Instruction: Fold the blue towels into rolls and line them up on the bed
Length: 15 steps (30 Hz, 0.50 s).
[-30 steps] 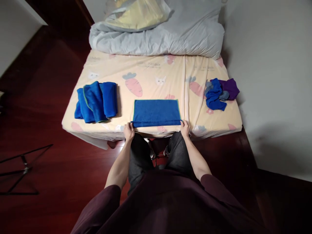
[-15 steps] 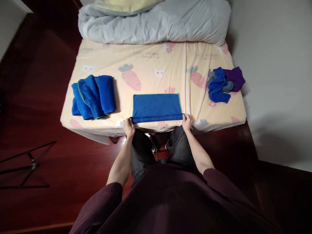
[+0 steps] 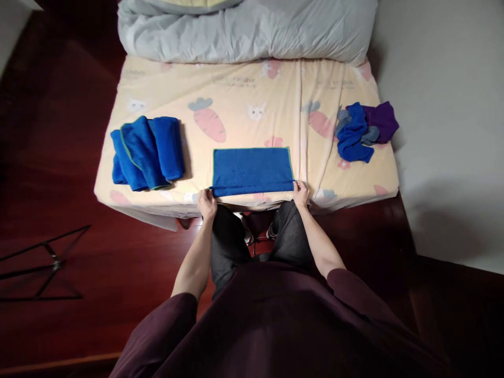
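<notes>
A blue towel (image 3: 252, 165) with green edging lies spread near the front edge of the bed, its near edge turned over in a narrow fold. My left hand (image 3: 207, 202) pinches the near left corner of the towel. At the near right corner, my right hand (image 3: 301, 194) grips it between thumb and fingers. Several rolled or folded blue towels (image 3: 147, 152) rest together to the left. Off to the right is a crumpled heap of blue cloth (image 3: 355, 134), grey-blue cloth and purple cloth (image 3: 381, 122).
The bed (image 3: 244, 84) has a cream sheet printed with carrots and rabbits. A bunched grey quilt (image 3: 244, 31) fills its far end. Black metal stand legs (image 3: 55, 262) stand on the red-brown floor at left. A pale wall (image 3: 444, 131) borders the right side.
The camera view has shifted a little. Both hands keep hold of the towel's near corners, and the folded near edge now looks flatter against the towel.
</notes>
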Motion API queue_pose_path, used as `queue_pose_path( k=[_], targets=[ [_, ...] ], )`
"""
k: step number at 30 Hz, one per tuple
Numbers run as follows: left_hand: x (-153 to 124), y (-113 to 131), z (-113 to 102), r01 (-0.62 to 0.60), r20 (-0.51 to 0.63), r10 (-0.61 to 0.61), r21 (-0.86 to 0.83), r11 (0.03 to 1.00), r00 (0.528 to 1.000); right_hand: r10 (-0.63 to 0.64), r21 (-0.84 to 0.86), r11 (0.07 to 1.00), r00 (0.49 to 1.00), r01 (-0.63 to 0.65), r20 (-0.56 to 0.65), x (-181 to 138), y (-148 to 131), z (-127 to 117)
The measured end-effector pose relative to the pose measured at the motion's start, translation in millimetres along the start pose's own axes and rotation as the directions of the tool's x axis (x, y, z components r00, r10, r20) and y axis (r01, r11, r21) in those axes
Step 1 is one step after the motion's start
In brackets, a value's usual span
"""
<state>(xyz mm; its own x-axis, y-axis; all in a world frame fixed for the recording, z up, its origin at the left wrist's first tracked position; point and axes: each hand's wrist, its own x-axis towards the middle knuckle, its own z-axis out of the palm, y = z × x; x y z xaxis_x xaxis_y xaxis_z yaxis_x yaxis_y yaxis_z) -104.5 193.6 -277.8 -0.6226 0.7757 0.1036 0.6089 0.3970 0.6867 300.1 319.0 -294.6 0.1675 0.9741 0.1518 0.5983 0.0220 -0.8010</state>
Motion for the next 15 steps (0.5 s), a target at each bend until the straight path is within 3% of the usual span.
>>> queue_pose_path(
  k=[15],
  targets=[
    [-2.2,2.1,-4.3,0.038,0.001,-0.038,0.055,0.998,0.999,0.006,-0.033,0.999,1.000,-0.006,0.005,4.1,2.8,7.5]
  ],
)
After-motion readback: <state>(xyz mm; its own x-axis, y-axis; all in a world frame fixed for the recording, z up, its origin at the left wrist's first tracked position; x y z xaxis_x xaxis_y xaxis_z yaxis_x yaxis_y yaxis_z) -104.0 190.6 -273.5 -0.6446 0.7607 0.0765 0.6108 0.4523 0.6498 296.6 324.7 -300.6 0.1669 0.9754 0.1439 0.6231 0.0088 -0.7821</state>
